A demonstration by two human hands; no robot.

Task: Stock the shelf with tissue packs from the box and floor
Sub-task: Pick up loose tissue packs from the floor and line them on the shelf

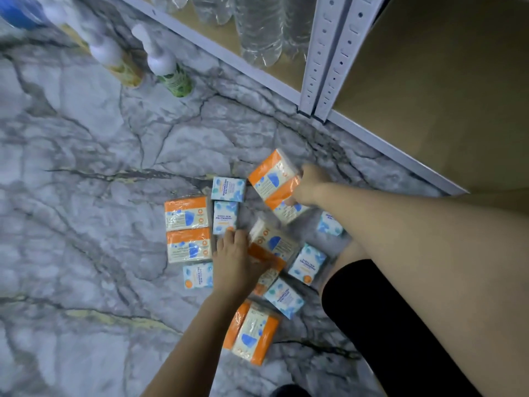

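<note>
1. The right hand (310, 184) grips an orange double pack (276, 186), tilted, near the shelf (386, 144).
2. The left hand (234, 262) lies flat, fingers straight, on another orange pack (273, 242).
3. More orange and blue packs (226, 217) lie scattered on the marble floor (86, 196).
4. Water bottles (263, 30) stand on the shelf's left bay.

Right hand (310, 184): gripping orange pack (274, 186), toward 1 o'clock.
Left hand (236, 262): fingers flat on floor packs (187, 229).
Shelf (429, 90): at 2 o'clock.
</note>
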